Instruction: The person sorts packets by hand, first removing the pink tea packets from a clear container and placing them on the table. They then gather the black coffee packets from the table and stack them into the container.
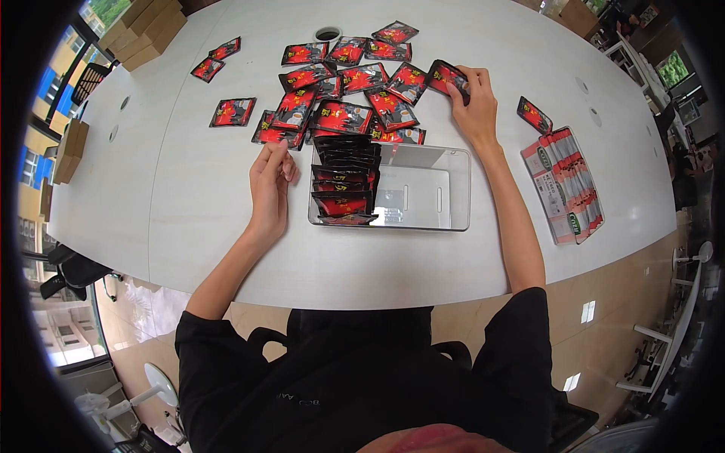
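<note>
Black-and-red packets point(340, 118) lie in a loose, overlapping heap on the white table. In front of the heap stands a clear plastic box point(423, 198), its left part filled with a row of upright packets point(343, 181). My right hand point(476, 102) grips one packet point(448, 80) at the heap's right side, thumb on its face. My left hand point(272, 177), fingers curled, is left of the box, its fingertips at the lower edge of a packet point(279, 130); whether it grips that packet is unclear.
A second clear box point(563, 185) with red-and-white sachets stands on the right, one packet point(535, 115) behind it. Cardboard boxes point(143, 34) are at the back left. Several packets point(232, 112) lie left of the heap, and a round hole point(328, 35) is behind it.
</note>
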A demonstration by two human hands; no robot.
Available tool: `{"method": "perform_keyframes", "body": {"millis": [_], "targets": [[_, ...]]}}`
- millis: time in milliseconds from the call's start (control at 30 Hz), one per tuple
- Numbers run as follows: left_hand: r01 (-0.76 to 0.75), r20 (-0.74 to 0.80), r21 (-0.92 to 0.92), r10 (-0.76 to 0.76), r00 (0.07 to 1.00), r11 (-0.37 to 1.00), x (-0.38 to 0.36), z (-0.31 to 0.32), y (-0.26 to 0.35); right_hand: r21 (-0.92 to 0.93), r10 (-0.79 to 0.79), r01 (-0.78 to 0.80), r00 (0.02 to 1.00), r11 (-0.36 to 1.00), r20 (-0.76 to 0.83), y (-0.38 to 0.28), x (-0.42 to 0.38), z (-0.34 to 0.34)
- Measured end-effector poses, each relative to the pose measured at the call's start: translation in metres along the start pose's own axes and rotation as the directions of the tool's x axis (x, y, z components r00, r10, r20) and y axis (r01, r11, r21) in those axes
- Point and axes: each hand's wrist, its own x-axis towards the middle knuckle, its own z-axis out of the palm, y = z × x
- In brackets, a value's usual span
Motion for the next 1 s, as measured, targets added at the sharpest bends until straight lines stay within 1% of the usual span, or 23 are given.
{"method": "perform_keyframes", "body": {"millis": [33, 100, 133, 200, 233, 267, 300, 333, 367, 433, 467, 533, 567, 600, 667, 700, 733, 800, 833, 867, 933, 967, 1000], "targets": [[0.003, -0.006, -0.001, -0.003, 1.000, 1.000, 0.000, 0.000, 0.000, 0.000, -0.001, 0.001, 1.000, 1.000, 0.000, 0.003, 0.001, 0.001], [0.000, 0.004, -0.009, 0.000, 1.000, 1.000, 0.000, -0.001, -0.001, 0.076, -0.015, 0.023, 0.994, 0.997, -0.109, 0.017, 0.002, 0.004], [-0.001, 0.014, -0.016, 0.002, 1.000, 1.000, 0.000, -0.002, -0.001, 0.076, -0.016, 0.025, 0.994, 0.997, -0.111, 0.024, 0.004, 0.005], [-0.002, 0.004, -0.004, 0.002, 1.000, 1.000, 0.000, -0.001, -0.001, 0.167, 0.114, -0.089, 0.982, 0.982, -0.150, 0.043, 0.006, 0.008], [0.000, -0.006, 0.010, 0.000, 1.000, 1.000, 0.000, 0.000, -0.001, 0.298, 0.209, -0.152, 0.963, 0.942, -0.168, 0.050, 0.006, 0.012], [-0.004, -0.004, 0.006, 0.004, 1.000, 1.000, 0.000, 0.001, 0.000, 0.297, 0.205, -0.148, 0.964, 0.943, -0.171, 0.048, 0.008, 0.009], [-0.003, -0.008, 0.011, 0.003, 1.000, 1.000, 0.000, 0.001, 0.000, 0.433, 0.327, -0.251, 0.939, 0.865, -0.110, 0.046, 0.008, 0.006], [-0.003, -0.013, 0.014, 0.003, 1.000, 1.000, -0.001, 0.001, 0.000, 0.554, 0.435, -0.347, 0.900, 0.757, -0.030, 0.043, 0.007, 0.003], [-0.010, -0.009, 0.011, 0.010, 1.000, 1.000, -0.002, 0.001, 0.000, 0.554, 0.429, -0.338, 0.903, 0.760, -0.037, 0.040, 0.006, 0.002], [-0.002, -0.020, 0.014, 0.002, 1.000, 1.000, -0.001, 0.001, -0.001, 0.714, 0.450, -0.296, 0.892, 0.634, -0.030, 0.034, 0.007, 0.000], [-0.016, -0.013, 0.012, 0.016, 1.000, 1.000, 0.000, 0.002, 0.001, 0.717, 0.442, -0.282, 0.896, 0.637, -0.042, 0.033, 0.009, -0.003], [-0.002, -0.014, 0.020, 0.003, 1.000, 1.000, -0.001, 0.002, 0.001, 0.687, 0.370, -0.326, 0.925, 0.650, 0.089, 0.030, 0.006, -0.009], [0.000, -0.013, -0.004, 0.000, 1.000, 1.000, -0.002, 0.003, 0.002, 0.684, 0.289, -0.285, 0.951, 0.672, 0.113, 0.031, 0.007, -0.007], [-0.003, -0.007, -0.004, 0.003, 1.000, 1.000, -0.002, 0.002, 0.001, 0.683, 0.288, -0.280, 0.952, 0.674, 0.106, 0.032, 0.007, -0.007], [0.009, -0.016, -0.010, -0.009, 1.000, 1.000, -0.001, 0.001, 0.000, 0.726, 0.218, -0.357, 0.934, 0.588, 0.283, 0.032, 0.005, -0.005], [0.008, -0.015, -0.009, -0.008, 1.000, 1.000, 0.000, 0.002, -0.001, 0.705, 0.174, -0.331, 0.942, 0.627, 0.288, 0.031, 0.005, -0.002], [0.004, -0.008, -0.012, -0.004, 1.000, 1.000, 0.000, 0.001, -0.002, 0.706, 0.176, -0.333, 0.941, 0.625, 0.288, 0.030, 0.005, -0.001], [0.007, -0.003, -0.003, -0.007, 1.000, 1.000, 0.000, 0.000, -0.001, 0.511, 0.189, -0.428, 0.871, 0.746, 0.453, 0.024, 0.005, -0.002], [0.005, -0.005, -0.008, -0.005, 1.000, 1.000, 0.000, 0.000, -0.001, 0.445, 0.157, -0.363, 0.887, 0.819, 0.435, 0.021, 0.003, 0.000], [0.002, -0.007, -0.013, -0.002, 1.000, 1.000, 0.000, 0.001, -0.001, 0.447, 0.162, -0.369, 0.885, 0.815, 0.436, 0.019, 0.001, 0.002], [0.002, -0.003, -0.006, -0.002, 1.000, 1.000, 0.000, 0.001, 0.000, 0.383, 0.034, -0.187, 0.928, 0.905, 0.371, 0.016, 0.000, 0.004], [-0.001, 0.000, -0.004, 0.001, 1.000, 1.000, 0.000, 0.001, 0.000, 0.383, 0.037, -0.190, 0.928, 0.904, 0.372, 0.017, 0.000, 0.004], [0.002, 0.000, -0.002, -0.002, 1.000, 1.000, -0.001, 0.001, -0.001, 0.422, 0.023, -0.205, 0.917, 0.883, 0.397, 0.017, -0.001, 0.004]]}}
